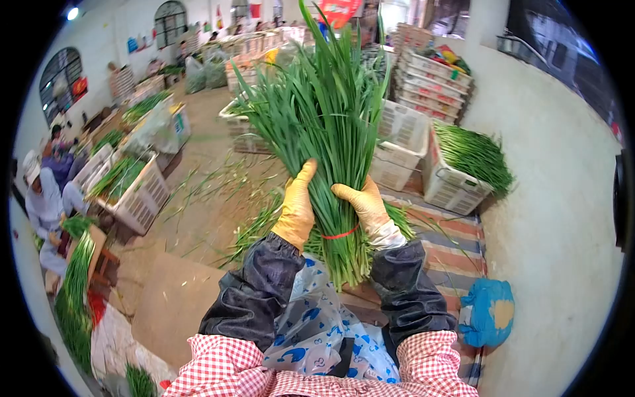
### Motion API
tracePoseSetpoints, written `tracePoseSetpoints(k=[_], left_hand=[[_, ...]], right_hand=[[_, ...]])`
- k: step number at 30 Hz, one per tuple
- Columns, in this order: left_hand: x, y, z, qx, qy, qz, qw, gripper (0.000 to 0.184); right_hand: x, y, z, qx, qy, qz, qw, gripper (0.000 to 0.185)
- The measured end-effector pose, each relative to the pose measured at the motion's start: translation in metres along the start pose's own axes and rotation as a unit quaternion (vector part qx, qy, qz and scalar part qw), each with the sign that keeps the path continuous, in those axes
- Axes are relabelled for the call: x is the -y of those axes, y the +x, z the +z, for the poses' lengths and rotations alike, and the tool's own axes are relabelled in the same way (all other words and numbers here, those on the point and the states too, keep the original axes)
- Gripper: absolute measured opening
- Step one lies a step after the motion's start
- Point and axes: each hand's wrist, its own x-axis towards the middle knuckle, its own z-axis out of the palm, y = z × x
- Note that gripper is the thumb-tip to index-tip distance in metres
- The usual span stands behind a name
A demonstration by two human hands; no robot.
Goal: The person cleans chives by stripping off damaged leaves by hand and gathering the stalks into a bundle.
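A large bunch of garlic chives stands upright in front of me, leaves fanning out at the top and pale stems pointing down. A red band circles it near the stem ends. My left hand, in a yellow glove, is wrapped around the left side, thumb up. On the right side, my right hand grips it in a paler yellow glove, its thumb lying across the leaves. The fingers behind the bunch are hidden. Loose chives lie on the floor behind and below the bunch.
White crates of greens stand at the right, with stacked crates behind. More crates line the left, where a person sits beside chives. A blue bundle rests by the right wall. Scraps litter the floor.
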Motion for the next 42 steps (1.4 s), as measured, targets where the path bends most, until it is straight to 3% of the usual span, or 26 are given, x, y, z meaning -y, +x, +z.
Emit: tracePoseSetpoints(k=[3,5,6,8,10,11,12,14,17,19,20,21,22,23,25,26,28,30,31,33,34,35,37,38,40,42], left_hand=[[-0.002,-0.011,0.021,0.049,-0.08,-0.047,0.994,0.044],[0.026,0.0,0.079,0.05,-0.132,-0.005,0.99,0.039],[0.03,-0.016,0.093,0.031,-0.101,0.017,0.994,0.04],[0.045,-0.039,0.108,0.089,-0.025,0.011,0.996,0.049],[0.073,-0.017,0.112,0.172,-0.017,-0.099,0.98,0.057],[0.081,-0.007,0.126,0.192,-0.055,-0.168,0.965,0.059],[0.087,0.012,0.135,0.241,-0.049,-0.227,0.942,0.059],[0.093,0.023,0.137,0.237,0.102,-0.242,0.935,0.057],[0.121,0.068,0.094,0.161,0.15,-0.217,0.951,0.058],[0.139,0.107,0.043,0.174,0.165,-0.255,0.937,0.058],[0.139,0.097,0.1,0.245,0.145,-0.237,0.929,0.057],[0.155,0.133,0.073,0.262,0.14,-0.242,0.924,0.057],[0.168,0.189,0.012,0.313,-0.062,-0.403,0.858,0.06],[0.18,0.245,-0.049,0.315,-0.2,-0.569,0.733,0.063],[0.162,0.167,-0.034,0.168,0.066,-0.415,0.892,0.061],[0.151,0.126,-0.026,0.081,0.225,-0.356,0.903,0.061],[0.165,0.172,-0.122,0.061,0.227,-0.379,0.895,0.062],[0.165,0.198,-0.227,0.073,0.197,-0.388,0.898,0.063],[0.16,0.202,-0.259,0.073,0.194,-0.392,0.896,0.064],[0.141,0.166,-0.214,0.035,0.253,-0.394,0.883,0.061],[0.132,0.147,-0.19,0.015,0.28,-0.396,0.874,0.059],[0.126,0.134,-0.177,0.001,0.31,-0.416,0.855,0.059],[0.12,0.124,-0.176,0.022,0.359,-0.417,0.835,0.057],[0.116,0.115,-0.175,0.036,0.381,-0.408,0.829,0.055],[0.11,0.103,-0.178,0.049,0.413,-0.396,0.819,0.05],[0.097,0.094,-0.178,0.061,0.442,-0.363,0.818,0.042]], right_hand=[[0.014,-0.02,-0.01,-0.032,0.062,0.004,0.998,0.052],[0.059,-0.007,-0.056,0.023,-0.006,-0.043,0.999,0.053],[0.062,-0.019,-0.065,0.028,0.027,-0.047,0.998,0.056],[0.078,-0.044,-0.076,-0.022,-0.105,-0.059,0.993,0.066],[0.065,-0.035,-0.115,-0.078,-0.143,-0.142,0.976,0.064],[0.098,-0.047,-0.122,-0.115,-0.279,-0.074,0.95,0.063],[0.102,-0.042,-0.134,-0.177,-0.371,-0.099,0.906,0.065],[0.075,-0.042,-0.152,-0.285,-0.501,-0.107,0.81,0.065],[0.014,-0.066,-0.176,-0.352,-0.523,-0.056,0.774,0.054],[-0.021,-0.103,-0.192,-0.351,-0.614,0.109,0.699,0.053],[0.05,-0.168,-0.215,-0.354,-0.651,0.147,0.655,0.052],[0.051,-0.199,-0.224,-0.358,-0.652,0.144,0.653,0.049],[0.036,-0.223,-0.246,-0.338,-0.688,0.195,0.612,0.049],[0.031,-0.259,-0.251,-0.303,-0.705,0.268,0.583,0.046],[0.015,-0.325,-0.262,-0.232,-0.727,0.322,0.56,0.041],[0.003,-0.352,-0.273,-0.183,-0.732,0.388,0.529,0.037],[-0.018,-0.419,-0.287,-0.14,-0.761,0.327,0.542,0.029],[-0.018,-0.438,-0.283,-0.046,-0.732,0.526,0.43,0.024],[-0.014,-0.452,-0.288,-0.045,-0.708,0.529,0.466,0.03],[-0.024,-0.482,-0.304,-0.003,-0.705,0.571,0.42,0.032],[-0.036,-0.5,-0.307,-0.001,-0.697,0.566,0.439,0.032],[-0.054,-0.52,-0.316,0.034,-0.696,0.598,0.397,0.034],[-0.088,-0.545,-0.3,-0.042,-0.712,0.583,0.389,0.053],[-0.126,-0.571,-0.301,-0.095,-0.684,0.609,0.389,0.058],[-0.173,-0.587,-0.288,-0.009,-0.54,0.739,0.403,0.061],[-0.231,-0.624,-0.277,-0.017,-0.454,0.766,0.455,0.052]])
